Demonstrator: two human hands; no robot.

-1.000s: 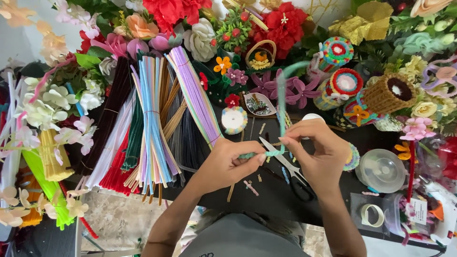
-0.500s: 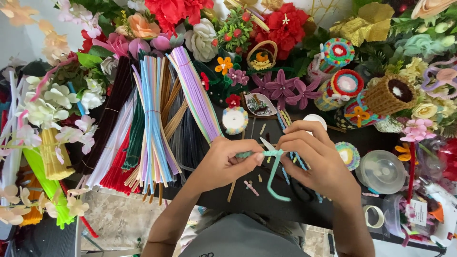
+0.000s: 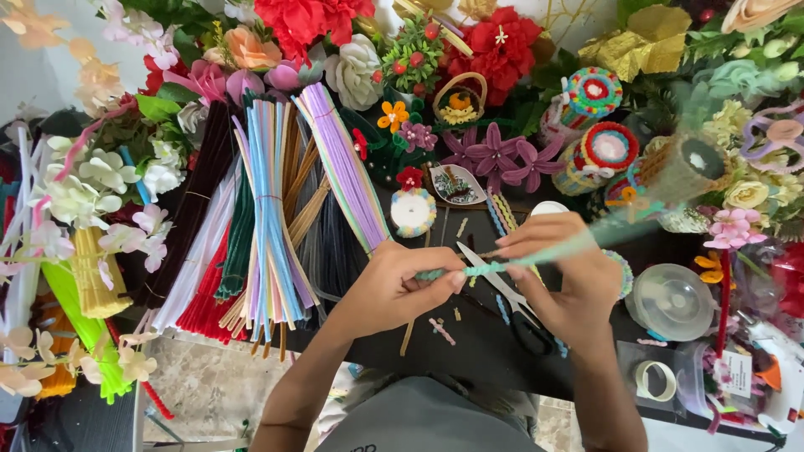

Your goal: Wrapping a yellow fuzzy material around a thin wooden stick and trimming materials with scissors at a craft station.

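Observation:
My left hand pinches the near end of a mint-green pipe cleaner. My right hand grips the same pipe cleaner a little further along. Its long free end sweeps up to the right as a blurred streak. Both hands hover over a dark table. A pair of scissors lies beneath my right hand, blades pointing up-left, handles hidden by the hand. Short cut pieces lie on the table near my left hand.
Bundles of coloured pipe cleaners fan out at the left. Handmade flowers and small woven baskets crowd the back. A clear round lid and a tape roll sit at the right.
The pipe cleaner's free end, curled below my hands half a second ago, has swung up and to the right. My right hand has turned with it; my left hand has stayed put.

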